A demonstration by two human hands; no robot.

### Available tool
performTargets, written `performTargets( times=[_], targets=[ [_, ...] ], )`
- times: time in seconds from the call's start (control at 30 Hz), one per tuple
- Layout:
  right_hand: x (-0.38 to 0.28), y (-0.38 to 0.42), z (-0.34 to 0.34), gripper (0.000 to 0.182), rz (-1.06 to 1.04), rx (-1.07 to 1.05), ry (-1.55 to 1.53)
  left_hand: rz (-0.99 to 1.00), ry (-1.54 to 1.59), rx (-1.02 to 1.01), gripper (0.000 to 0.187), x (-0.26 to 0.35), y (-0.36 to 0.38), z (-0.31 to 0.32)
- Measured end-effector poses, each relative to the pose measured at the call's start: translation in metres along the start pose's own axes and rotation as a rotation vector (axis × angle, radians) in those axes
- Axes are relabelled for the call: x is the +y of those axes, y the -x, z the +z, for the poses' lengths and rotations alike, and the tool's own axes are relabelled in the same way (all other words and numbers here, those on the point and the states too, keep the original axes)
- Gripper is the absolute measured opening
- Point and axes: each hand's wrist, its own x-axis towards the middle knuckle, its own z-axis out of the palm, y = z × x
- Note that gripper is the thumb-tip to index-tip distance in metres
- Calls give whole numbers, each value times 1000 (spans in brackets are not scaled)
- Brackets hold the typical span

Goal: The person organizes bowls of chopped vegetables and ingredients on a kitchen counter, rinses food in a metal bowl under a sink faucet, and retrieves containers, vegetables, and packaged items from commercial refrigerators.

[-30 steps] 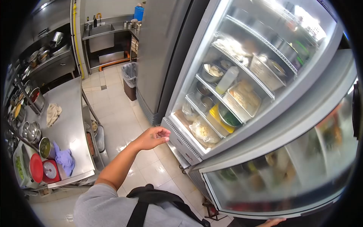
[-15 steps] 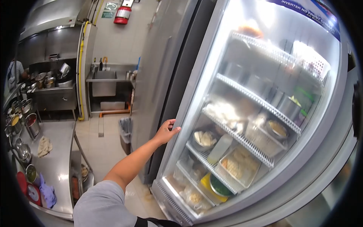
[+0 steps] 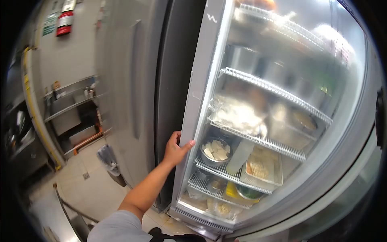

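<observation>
My left hand (image 3: 177,149) is at the left edge of an upright display chiller (image 3: 192,94), its thumb on the front face and its fingers bent around the side. Behind the glass, wire shelves (image 3: 266,85) carry food. Beside the hand, inside, sits a bowl of pale cut blocks (image 3: 216,150) that look like tofu. To its right are a pale, translucent upright container (image 3: 240,156) and a clear tray with food (image 3: 264,167). A whitish plastic-wrapped bundle (image 3: 238,115) lies one shelf up. Fog blurs the upper right. My right hand is out of view.
A tall steel cabinet (image 3: 121,80) stands left of the chiller. Farther left are a lined waste bin (image 3: 109,159), a steel sink (image 3: 68,115) and a fire extinguisher (image 3: 65,23) on the wall. A steel table (image 3: 56,218) is at lower left.
My view has turned right and come nearer the chiller. My left hand stays at its left edge, with the thumb now farther onto the front. The lower shelves look clearer.
</observation>
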Motion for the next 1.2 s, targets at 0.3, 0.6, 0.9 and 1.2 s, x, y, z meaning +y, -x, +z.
performTargets(
  times=[0.3, 0.6, 0.9, 1.2],
  targets=[
    [-179, 95, 78, 28, -351, 315, -434, -117, 288, -227, 50, -1, -17, -14],
    [-220, 184, 59, 42, 150, 568, -1064, -86, 308, -269, 44, -13, -27, -12],
    [-249, 201, 49, 44, 27, 463, -1031, -45, 365, -247, 42, -24, -26, -7],
    [-249, 192, 40, 25, -197, 555, -1306, -53, 438, -300, 38, 2, -22, -12]
  ],
)
